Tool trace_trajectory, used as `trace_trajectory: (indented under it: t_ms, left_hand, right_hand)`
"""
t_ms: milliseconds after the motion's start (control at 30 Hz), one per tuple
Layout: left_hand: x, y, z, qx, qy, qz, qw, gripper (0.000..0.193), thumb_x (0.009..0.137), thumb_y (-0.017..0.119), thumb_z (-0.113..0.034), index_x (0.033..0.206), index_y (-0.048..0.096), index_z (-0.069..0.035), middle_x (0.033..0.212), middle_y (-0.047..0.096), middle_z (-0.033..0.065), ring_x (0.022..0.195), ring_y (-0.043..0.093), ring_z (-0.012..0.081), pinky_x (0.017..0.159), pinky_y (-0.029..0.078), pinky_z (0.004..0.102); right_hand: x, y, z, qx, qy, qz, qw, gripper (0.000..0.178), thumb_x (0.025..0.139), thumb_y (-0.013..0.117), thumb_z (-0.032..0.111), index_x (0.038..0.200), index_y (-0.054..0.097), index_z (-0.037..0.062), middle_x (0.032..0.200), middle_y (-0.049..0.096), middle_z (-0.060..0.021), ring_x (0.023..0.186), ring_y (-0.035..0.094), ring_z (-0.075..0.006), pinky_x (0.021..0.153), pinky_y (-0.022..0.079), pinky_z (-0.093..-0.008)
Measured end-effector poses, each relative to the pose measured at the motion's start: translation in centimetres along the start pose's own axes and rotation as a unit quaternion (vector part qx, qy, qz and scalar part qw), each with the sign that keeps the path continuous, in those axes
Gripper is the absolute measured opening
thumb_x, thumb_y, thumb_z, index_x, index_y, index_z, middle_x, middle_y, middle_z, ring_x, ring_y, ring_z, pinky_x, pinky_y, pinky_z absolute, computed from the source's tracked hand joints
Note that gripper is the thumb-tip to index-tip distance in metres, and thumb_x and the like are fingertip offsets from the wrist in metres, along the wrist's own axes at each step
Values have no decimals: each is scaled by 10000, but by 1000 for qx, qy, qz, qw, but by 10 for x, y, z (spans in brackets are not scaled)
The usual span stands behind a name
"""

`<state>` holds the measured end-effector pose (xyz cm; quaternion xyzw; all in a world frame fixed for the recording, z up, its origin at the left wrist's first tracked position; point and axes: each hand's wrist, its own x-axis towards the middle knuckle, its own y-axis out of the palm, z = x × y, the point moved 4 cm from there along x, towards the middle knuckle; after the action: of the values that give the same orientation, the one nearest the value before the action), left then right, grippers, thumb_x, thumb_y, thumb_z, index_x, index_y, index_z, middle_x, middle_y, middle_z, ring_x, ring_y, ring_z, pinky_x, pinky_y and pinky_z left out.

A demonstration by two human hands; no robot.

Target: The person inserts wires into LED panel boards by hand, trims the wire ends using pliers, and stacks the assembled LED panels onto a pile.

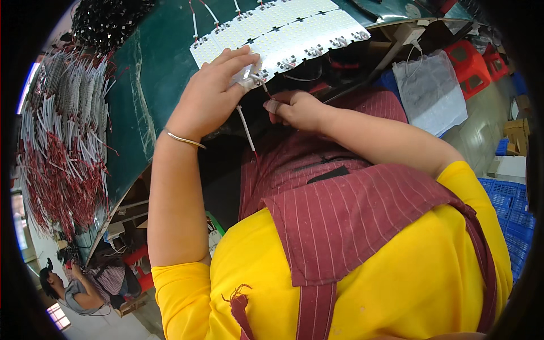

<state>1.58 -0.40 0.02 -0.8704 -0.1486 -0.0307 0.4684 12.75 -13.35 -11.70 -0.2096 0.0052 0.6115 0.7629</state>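
Observation:
A white LED panel [317,34] lies at the table's edge, a sheet of small boards joined in rows with dark gaps. My left hand [212,85] holds its near left corner, fingers bent over the top and thumb by the near edge. Something clear and shiny shows between that thumb and the fingers. Just right of it, my right hand [297,110] is closed in a pinch on a thin wire [265,89] that runs down from the panel's edge. Below my left hand hangs a white-sleeved wire [246,129] with a red end.
Bundles of white-sleeved wires with red ends [62,147] cover the left of the green table [133,85]. A black tangled heap [110,22] sits behind them. Red stools [467,68], a pale plastic bag [430,93] and blue crates [510,209] stand right. Another person [85,286] sits lower left.

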Motion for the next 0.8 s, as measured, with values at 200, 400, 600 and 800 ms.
trace_trajectory:
  t_ms: [200,400,600,800]
  left_hand:
    - [-28,-22,15,5,28,-34,999,653,761,506,96,1398,579,-29,1473,542,187,1433,459,317,1196,327,385]
    - [-44,-6,1,145,48,-19,988,750,745,724,-41,1461,507,-94,1556,458,136,1456,401,374,1208,324,451]
    - [-47,-13,9,113,40,-26,992,513,930,683,-188,1420,573,-80,1526,508,147,1449,427,372,1199,324,437]
    - [-37,-11,13,62,-2,-58,996,359,974,592,-93,1326,652,-50,1458,583,151,1407,493,361,1146,392,385]
  right_hand:
    - [-27,26,11,232,109,221,941,487,985,625,505,1237,703,95,1134,677,-17,847,579,-131,818,527,-293]
    - [-52,53,60,53,-98,353,929,308,1034,597,272,980,764,19,979,764,-78,966,690,-163,882,535,-332]
    - [-12,43,55,-25,-119,149,981,296,1009,618,293,928,784,63,900,765,-85,851,710,-189,818,549,-351]
    - [26,26,44,38,-97,19,994,221,1003,632,265,1007,746,76,923,738,-39,859,663,-147,842,523,-330]
